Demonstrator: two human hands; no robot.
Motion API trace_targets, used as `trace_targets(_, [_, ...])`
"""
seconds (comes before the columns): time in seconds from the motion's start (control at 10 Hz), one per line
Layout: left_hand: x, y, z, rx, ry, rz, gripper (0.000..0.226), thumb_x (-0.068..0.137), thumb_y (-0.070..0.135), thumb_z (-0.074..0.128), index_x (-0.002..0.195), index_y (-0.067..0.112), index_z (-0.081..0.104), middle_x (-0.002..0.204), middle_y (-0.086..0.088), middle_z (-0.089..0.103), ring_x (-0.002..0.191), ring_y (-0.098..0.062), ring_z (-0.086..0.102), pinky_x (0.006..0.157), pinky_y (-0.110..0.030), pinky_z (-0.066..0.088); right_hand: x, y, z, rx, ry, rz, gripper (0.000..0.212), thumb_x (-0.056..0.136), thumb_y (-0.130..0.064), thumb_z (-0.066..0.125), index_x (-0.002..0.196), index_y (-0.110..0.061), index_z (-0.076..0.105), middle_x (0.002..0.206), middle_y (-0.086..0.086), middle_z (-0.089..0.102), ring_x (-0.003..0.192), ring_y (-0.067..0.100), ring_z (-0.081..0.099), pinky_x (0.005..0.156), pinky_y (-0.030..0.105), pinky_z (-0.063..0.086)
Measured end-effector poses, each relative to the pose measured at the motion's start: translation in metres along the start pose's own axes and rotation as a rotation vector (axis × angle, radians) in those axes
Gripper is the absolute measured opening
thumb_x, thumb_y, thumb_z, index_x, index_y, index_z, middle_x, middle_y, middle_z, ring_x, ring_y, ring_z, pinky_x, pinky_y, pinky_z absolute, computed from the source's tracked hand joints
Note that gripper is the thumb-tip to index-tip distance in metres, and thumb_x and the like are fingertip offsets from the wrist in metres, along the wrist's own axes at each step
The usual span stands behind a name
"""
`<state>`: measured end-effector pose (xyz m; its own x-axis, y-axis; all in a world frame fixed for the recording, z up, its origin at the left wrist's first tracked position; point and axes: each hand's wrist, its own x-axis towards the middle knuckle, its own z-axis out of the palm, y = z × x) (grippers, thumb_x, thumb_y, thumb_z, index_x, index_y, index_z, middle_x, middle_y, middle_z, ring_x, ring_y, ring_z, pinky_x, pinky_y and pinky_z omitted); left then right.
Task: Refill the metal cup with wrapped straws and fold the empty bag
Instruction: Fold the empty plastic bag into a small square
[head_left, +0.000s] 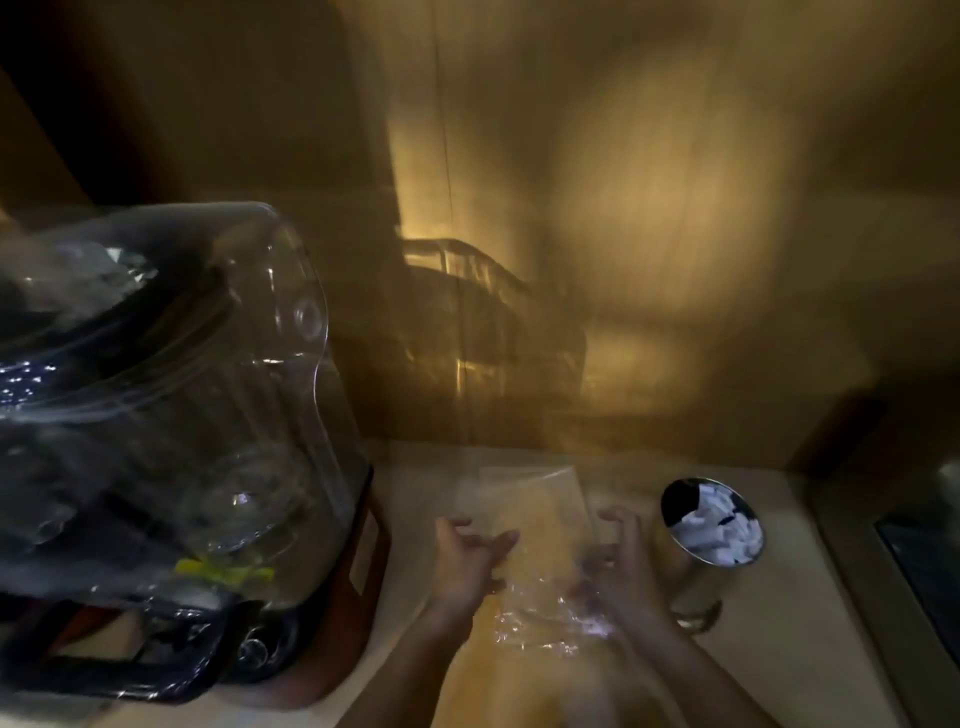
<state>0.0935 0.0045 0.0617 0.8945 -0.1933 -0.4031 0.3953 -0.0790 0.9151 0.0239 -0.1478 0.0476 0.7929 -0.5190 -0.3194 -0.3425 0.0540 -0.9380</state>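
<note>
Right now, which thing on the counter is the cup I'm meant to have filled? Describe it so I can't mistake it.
Start at the big clear plastic dome on the left, then go right across the pale counter, past the clear empty bag under both hands. The metal cup stands upright just right of the right hand. It is the only shiny container there, packed with white wrapped straws.

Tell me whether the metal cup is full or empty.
Full: the upright metal cup has white wrapped straws filling most of its mouth.

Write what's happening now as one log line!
step: flatten bag | left hand: on clear bag | right hand: on bag | metal cup: full of straws
</note>
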Motion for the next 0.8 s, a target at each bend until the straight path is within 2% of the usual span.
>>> trace_targets(0.1, [0.006,-0.022,-0.005,0.091,-0.076,-0.010,0.040,0.071,0.002,0.074,0.093,0.016,0.043,0.098,-0.007,0.049,0.077,-0.018,0.054,0.057,-0.029,0.046,0.004,0.026,0.007,-0.080,-0.045,0.076,0.039,0.073,0.024,0.042,0.077,-0.014,0.048,0.063,0.006,0.046,0.036,0.007,0.045,0.033,0.013,0.032])
trace_targets(0.2, [0.012,-0.040,-0.007,0.164,-0.101,0.036,0.050,0.067,-0.006,0.073,0.098,0.018,0.042,0.105,-0.007,0.045,0.084,-0.018,0.050,0.064,-0.028,0.049,0.009,0.047,0.011,-0.174,-0.040,0.103,0.032,0.082,0.007,0.049,0.078,-0.024,0.052,0.078,0.001,0.056,0.066,0.015,0.056,0.057,0.025,0.050])
trace_targets(0.3, [0.016,-0.053,-0.008,0.372,-0.014,0.122,0.061,0.070,-0.005,0.071,0.115,0.016,0.036,0.115,-0.008,0.042,0.091,-0.022,0.051,0.073,-0.034,0.050,0.006,0.058,0.017,-0.271,-0.111,0.100,0.027,0.080,0.002,0.058,0.097,-0.018,0.053,0.097,0.004,0.058,0.095,0.026,0.058,0.080,0.036,0.051])
trace_targets(0.4, [0.016,-0.070,-0.010,0.782,-0.045,0.334,0.043,0.078,0.003,0.062,0.115,0.016,0.044,0.118,-0.003,0.044,0.101,-0.023,0.053,0.079,-0.026,0.044,0.006,0.065,0.022,-0.476,-0.115,0.058,0.031,0.076,0.001,0.061,0.106,-0.003,0.055,0.097,0.008,0.051,0.103,0.031,0.055,0.088,0.040,0.046])
trace_targets(0.5, [0.015,-0.081,-0.011,1.112,-0.145,0.351,0.036,0.088,0.022,0.052,0.124,0.021,0.045,0.131,-0.002,0.043,0.116,-0.020,0.047,0.095,-0.027,0.039,0.007,0.070,0.021,-0.789,-0.173,0.062,0.040,0.081,-0.017,0.057,0.119,-0.010,0.049,0.113,0.008,0.046,0.115,0.028,0.047,0.095,0.031,0.039])
trace_targets(0.6, [0.016,-0.086,-0.010,1.257,-0.206,0.347,0.039,0.093,0.035,0.043,0.132,0.027,0.039,0.143,0.001,0.035,0.126,-0.018,0.039,0.103,-0.032,0.033,0.005,0.075,0.020,-1.069,-0.177,0.010,0.043,0.081,-0.029,0.052,0.122,-0.022,0.044,0.127,0.004,0.041,0.118,0.023,0.041,0.095,0.031,0.033])
trace_targets(0.8, [0.025,-0.083,-0.016,1.339,-0.244,0.349,0.045,0.089,0.050,0.043,0.131,0.033,0.041,0.151,0.000,0.028,0.136,-0.018,0.027,0.111,-0.038,0.017,0.003,0.077,0.021,-1.210,-0.160,-0.101,0.044,0.078,-0.028,0.048,0.122,-0.026,0.042,0.134,0.000,0.036,0.126,0.020,0.031,0.099,0.034,0.028])
